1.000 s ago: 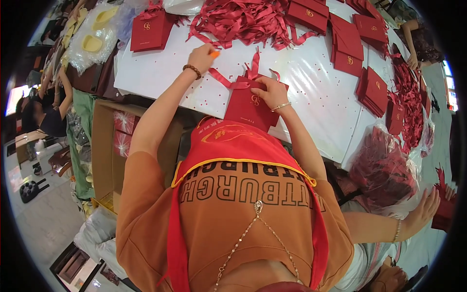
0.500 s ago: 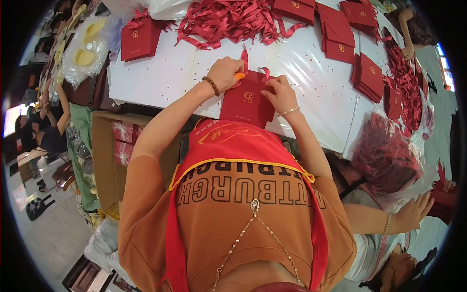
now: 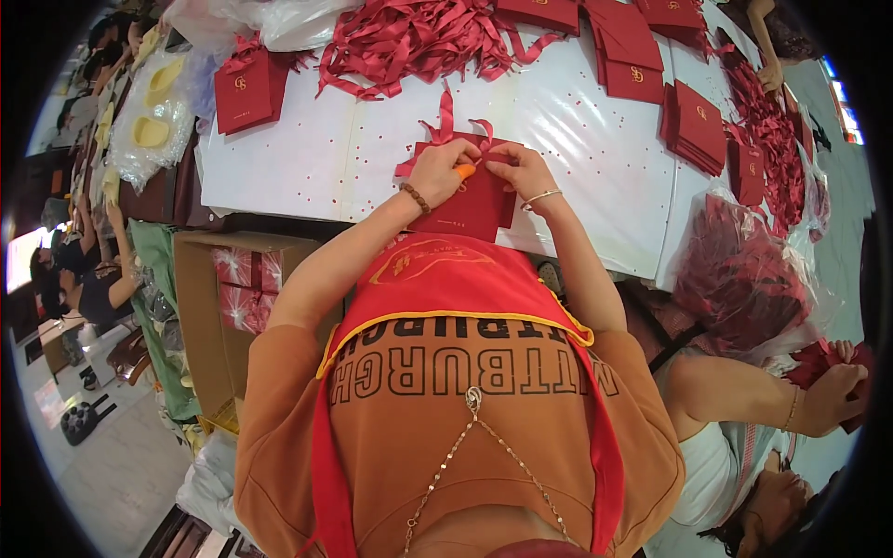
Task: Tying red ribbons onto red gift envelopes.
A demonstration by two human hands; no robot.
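Mid-threading: 2 hands, left hand [image 3: 435, 171] and right hand [image 3: 521, 169], fingers pinched shut on dark red ribbon [image 3: 446, 126] atop flat red paper bag [image 3: 470, 200], white surface [image 3: 577, 139]; careful pull-through likely next.

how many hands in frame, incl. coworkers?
3 clearly. The person's left hand and right hand are both on the dark red paper gift bag at the white table's near edge; a co-worker's hand is at lower right. Others may be hidden.
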